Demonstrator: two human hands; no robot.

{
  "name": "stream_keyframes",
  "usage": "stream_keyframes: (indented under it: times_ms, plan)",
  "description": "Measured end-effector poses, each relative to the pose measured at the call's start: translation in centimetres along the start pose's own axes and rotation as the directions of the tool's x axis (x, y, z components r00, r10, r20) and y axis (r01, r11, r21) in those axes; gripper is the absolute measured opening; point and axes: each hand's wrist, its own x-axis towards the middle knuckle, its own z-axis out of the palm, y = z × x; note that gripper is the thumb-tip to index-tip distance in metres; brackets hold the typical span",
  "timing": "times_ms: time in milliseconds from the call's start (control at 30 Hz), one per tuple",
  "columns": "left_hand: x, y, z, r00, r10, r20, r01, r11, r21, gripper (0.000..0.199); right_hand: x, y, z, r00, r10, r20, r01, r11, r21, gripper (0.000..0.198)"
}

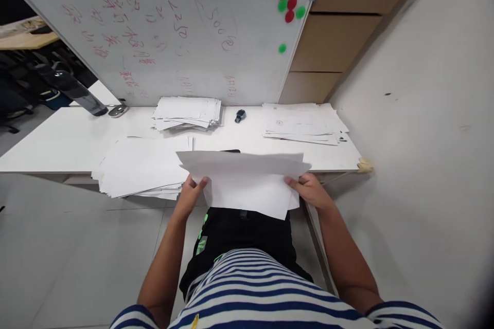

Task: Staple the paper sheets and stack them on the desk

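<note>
Several loose white sheets of paper are held up in front of my body, over the near edge of the desk. My left hand pinches their left side, thumb on the face towards me. On the right side my right hand grips them the same way, with its other fingers behind. The sheets are bent and do not line up at their edges. Just left of them, an untidy pile of paper sticks out past the desk's front edge.
On the white desk lie a paper stack, a dark watch, more papers at the right, a computer mouse and a dark bottle. Behind stands a whiteboard with magnets; a wall borders the right.
</note>
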Motion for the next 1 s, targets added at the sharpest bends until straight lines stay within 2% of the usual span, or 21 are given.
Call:
stream_keyframes:
  times_ms: [67, 133, 167, 233, 300, 367, 467, 500, 567, 633, 667, 767, 833, 933, 1000]
  plan:
    - [1.0, 3.4, -0.1, 0.997, 0.050, 0.061, -0.047, 0.997, -0.054, 0.065, 1.1, -1.5, -1.0, 0.995, -0.063, -0.075, 0.066, 0.997, 0.036, 0.053]
    - [2.1, 6.5, 0.5, 0.987, 0.155, 0.048, -0.151, 0.985, -0.078, 0.061, 2.4, -2.7, -2.1, 0.961, -0.180, -0.209, 0.188, 0.982, 0.020, 0.049]
    - [2.7, 7.7, 1.1, 0.974, 0.225, 0.027, -0.222, 0.972, -0.070, 0.059, 3.2, -3.0, -2.6, 0.925, -0.247, -0.289, 0.261, 0.965, 0.011, 0.047]
    - [3.8, 8.8, 3.1, 0.934, 0.355, -0.037, -0.356, 0.935, -0.008, 0.053, 4.8, -2.7, -3.5, 0.824, -0.360, -0.439, 0.407, 0.914, 0.015, 0.045]
    - [4.9, 8.0, 6.0, 0.901, 0.428, -0.071, -0.423, 0.903, 0.070, 0.045, 6.3, -1.2, -3.8, 0.750, -0.378, -0.543, 0.483, 0.874, 0.059, 0.044]
    - [5.5, 5.8, 9.2, 0.893, 0.448, -0.050, -0.438, 0.889, 0.134, 0.034, 7.4, 1.1, -3.6, 0.758, -0.282, -0.588, 0.444, 0.883, 0.149, 0.044]
    - [5.5, 2.7, 13.3, 0.880, 0.473, 0.048, -0.470, 0.850, 0.236, 0.019, 7.8, 4.2, -2.8, 0.779, -0.098, -0.620, 0.327, 0.906, 0.268, 0.045]
    - [5.4, 2.1, 14.2, 0.871, 0.487, 0.065, -0.487, 0.837, 0.249, 0.019, 7.7, 4.8, -2.6, 0.765, -0.087, -0.638, 0.325, 0.908, 0.266, 0.044]
    - [5.3, 1.8, 15.3, 0.862, 0.501, 0.071, -0.502, 0.827, 0.252, 0.021, 7.4, 5.5, -2.3, 0.710, -0.139, -0.691, 0.365, 0.911, 0.192, 0.039]
    - [5.4, 2.2, 15.6, 0.878, 0.474, 0.066, -0.476, 0.851, 0.223, 0.025, 7.2, 5.9, -2.1, 0.653, -0.212, -0.727, 0.400, 0.912, 0.093, 0.035]
    - [5.5, 2.5, 15.6, 0.893, 0.446, 0.062, -0.449, 0.871, 0.199, 0.026, 7.1, 6.0, -1.9, 0.643, -0.228, -0.731, 0.394, 0.917, 0.061, 0.035]
    - [5.6, 2.9, 15.2, 0.927, 0.371, 0.050, -0.374, 0.924, 0.083, 0.029, 6.8, 6.4, -1.2, 0.684, -0.187, -0.705, 0.299, 0.954, 0.037, 0.039]
    - [5.6, 3.0, 14.8, 0.928, 0.370, 0.051, -0.371, 0.928, 0.017, 0.030, 6.4, 6.7, -0.6, 0.706, -0.175, -0.687, 0.246, 0.969, 0.006, 0.040]
    - [5.8, 2.9, 14.4, 0.909, 0.411, 0.071, -0.411, 0.911, -0.027, 0.033, 5.5, 7.2, 0.2, 0.688, -0.244, -0.684, 0.252, 0.963, -0.090, 0.040]
    - [6.2, 2.6, 14.4, 0.912, 0.400, 0.088, -0.396, 0.916, -0.064, 0.036, 5.2, 7.8, 0.7, 0.690, -0.232, -0.686, 0.225, 0.969, -0.102, 0.041]
